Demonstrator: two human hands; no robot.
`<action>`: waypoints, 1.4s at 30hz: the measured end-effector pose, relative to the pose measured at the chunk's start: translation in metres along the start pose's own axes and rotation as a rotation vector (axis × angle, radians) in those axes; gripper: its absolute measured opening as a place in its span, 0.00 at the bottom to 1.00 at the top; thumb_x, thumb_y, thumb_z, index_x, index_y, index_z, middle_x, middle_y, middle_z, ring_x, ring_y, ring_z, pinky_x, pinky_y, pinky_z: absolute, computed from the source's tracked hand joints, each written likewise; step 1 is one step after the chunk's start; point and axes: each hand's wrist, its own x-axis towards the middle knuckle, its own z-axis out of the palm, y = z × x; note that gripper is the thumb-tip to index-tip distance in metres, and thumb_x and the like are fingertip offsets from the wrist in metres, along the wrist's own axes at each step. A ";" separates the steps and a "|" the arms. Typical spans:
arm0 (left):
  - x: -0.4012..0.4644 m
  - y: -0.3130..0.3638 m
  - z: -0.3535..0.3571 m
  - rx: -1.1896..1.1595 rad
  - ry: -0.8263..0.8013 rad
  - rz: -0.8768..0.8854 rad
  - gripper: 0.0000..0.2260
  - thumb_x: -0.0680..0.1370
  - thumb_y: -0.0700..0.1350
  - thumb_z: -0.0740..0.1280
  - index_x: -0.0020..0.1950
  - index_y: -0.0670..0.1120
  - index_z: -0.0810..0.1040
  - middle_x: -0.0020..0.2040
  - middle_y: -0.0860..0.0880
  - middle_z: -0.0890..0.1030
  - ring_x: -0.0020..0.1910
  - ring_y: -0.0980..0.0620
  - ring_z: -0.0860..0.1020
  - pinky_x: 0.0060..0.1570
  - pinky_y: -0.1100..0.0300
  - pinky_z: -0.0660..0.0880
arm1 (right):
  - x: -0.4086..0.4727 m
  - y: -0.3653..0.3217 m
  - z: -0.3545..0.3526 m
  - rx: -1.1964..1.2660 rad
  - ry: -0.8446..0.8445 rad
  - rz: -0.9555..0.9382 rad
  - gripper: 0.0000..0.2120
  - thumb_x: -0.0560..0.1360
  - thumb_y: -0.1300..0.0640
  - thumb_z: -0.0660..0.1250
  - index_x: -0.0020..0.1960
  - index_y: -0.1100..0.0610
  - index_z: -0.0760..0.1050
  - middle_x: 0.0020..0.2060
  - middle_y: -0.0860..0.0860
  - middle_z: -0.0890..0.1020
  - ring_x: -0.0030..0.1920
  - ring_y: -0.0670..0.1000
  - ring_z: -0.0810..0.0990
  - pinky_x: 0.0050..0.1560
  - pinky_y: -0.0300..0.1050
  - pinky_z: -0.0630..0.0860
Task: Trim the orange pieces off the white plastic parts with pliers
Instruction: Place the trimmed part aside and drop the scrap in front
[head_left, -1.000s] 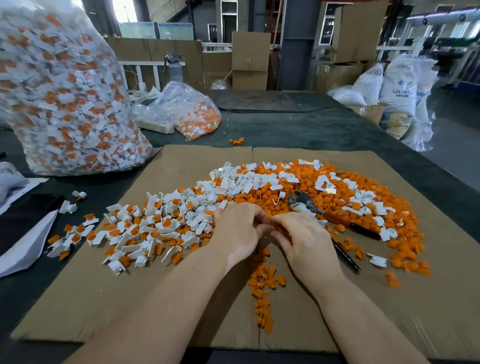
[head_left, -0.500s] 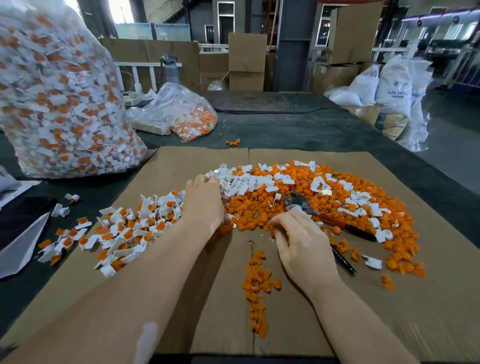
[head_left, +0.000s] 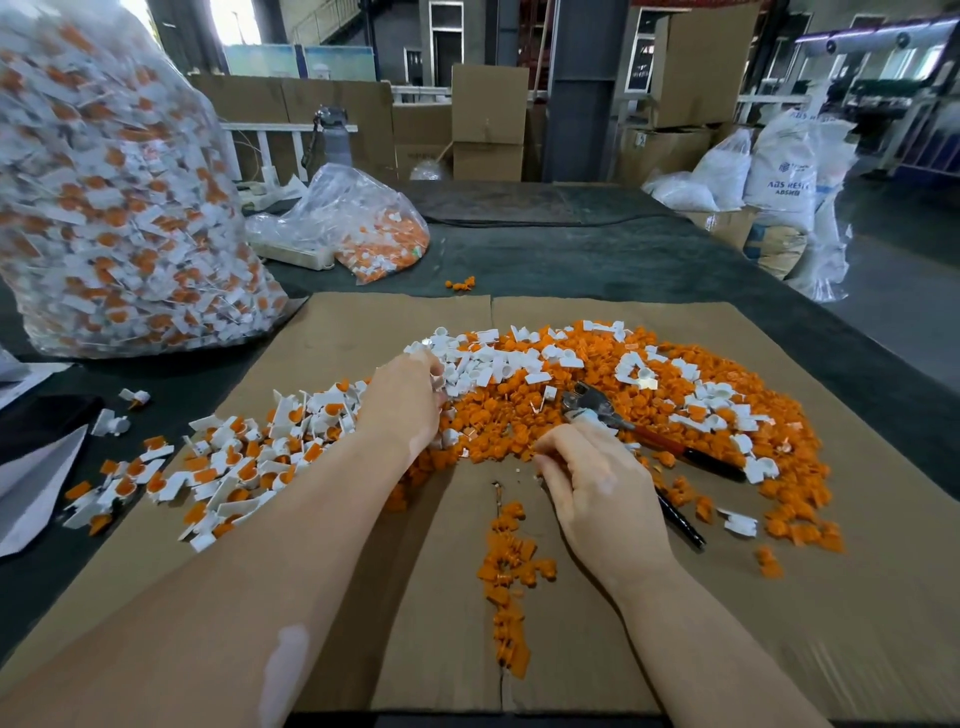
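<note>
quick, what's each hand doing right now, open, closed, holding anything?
Left hand: fingers in the white plastic parts; grip cannot be told.
Right hand: curled round the pliers.

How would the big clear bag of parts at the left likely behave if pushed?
The big clear bag is crammed full, so probably heavy and slow to slide. Its thin plastic looks floppy, so it would likely dent or slump rather than tip cleanly.

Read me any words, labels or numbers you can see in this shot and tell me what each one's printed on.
"ABS RESIN": on the white sack at the far right; the last letter is partly cut off.
A smaller line under it, perhaps "ABS...": too blurred to read.
A small logo with text above it on the same sack: too small to read.
Nothing legible on the cardboard boxes, bags or pliers.
</note>
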 end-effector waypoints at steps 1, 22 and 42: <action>0.001 0.000 0.000 0.009 -0.016 0.005 0.13 0.79 0.39 0.64 0.63 0.44 0.75 0.57 0.44 0.79 0.53 0.48 0.78 0.50 0.61 0.71 | 0.000 0.000 0.000 -0.002 -0.002 0.002 0.03 0.72 0.65 0.70 0.41 0.60 0.77 0.37 0.50 0.79 0.38 0.49 0.77 0.38 0.43 0.77; -0.059 0.029 0.013 -0.765 -0.193 -0.037 0.10 0.78 0.39 0.65 0.49 0.54 0.78 0.38 0.51 0.78 0.35 0.61 0.79 0.44 0.68 0.78 | -0.001 0.001 -0.004 0.193 0.067 0.153 0.03 0.73 0.64 0.69 0.47 0.60 0.80 0.38 0.50 0.82 0.38 0.46 0.80 0.40 0.43 0.79; -0.082 0.030 0.024 -0.730 -0.108 0.075 0.05 0.77 0.40 0.67 0.50 0.48 0.78 0.40 0.51 0.81 0.38 0.62 0.79 0.37 0.76 0.71 | -0.001 -0.001 0.000 0.044 -0.038 0.136 0.10 0.71 0.62 0.70 0.34 0.59 0.71 0.27 0.50 0.74 0.28 0.51 0.72 0.28 0.46 0.71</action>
